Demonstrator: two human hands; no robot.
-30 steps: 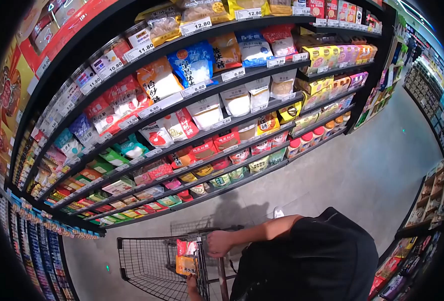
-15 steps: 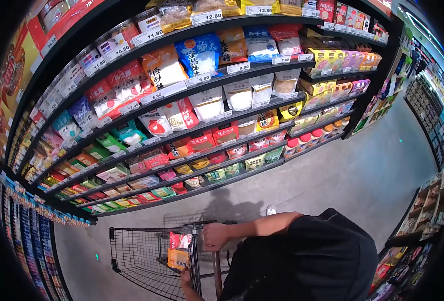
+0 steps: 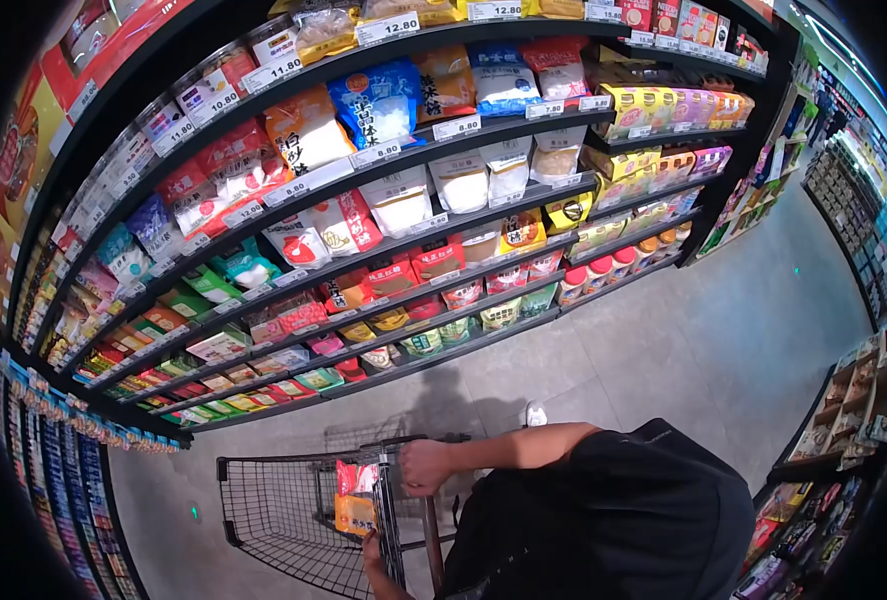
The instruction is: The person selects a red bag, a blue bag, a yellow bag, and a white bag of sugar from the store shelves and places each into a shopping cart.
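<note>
Low in the view stands a black wire shopping cart (image 3: 273,505). My right hand (image 3: 423,468) is closed around the end of its brown handle bar (image 3: 431,525), on the side nearer the shelves. Inside the cart, close to the handle, lie an orange packet with dark printed characters (image 3: 354,513) and a red-and-white packet (image 3: 355,478). My left hand (image 3: 372,548) reaches past the bar, its fingers closed at the lower edge of the orange packet. Part of that hand's grip is hidden.
A long curved shelf unit (image 3: 403,150) with bagged sugars and price tags runs along the far side. More shelves stand at the right (image 3: 848,400) and lower left (image 3: 48,480). Grey floor (image 3: 653,340) lies between them. A white shoe (image 3: 535,413) shows beyond my right arm.
The shelves have shifted slightly left in view. More of the white shoe shows now. Both hands keep their places at the cart and orange packet.
</note>
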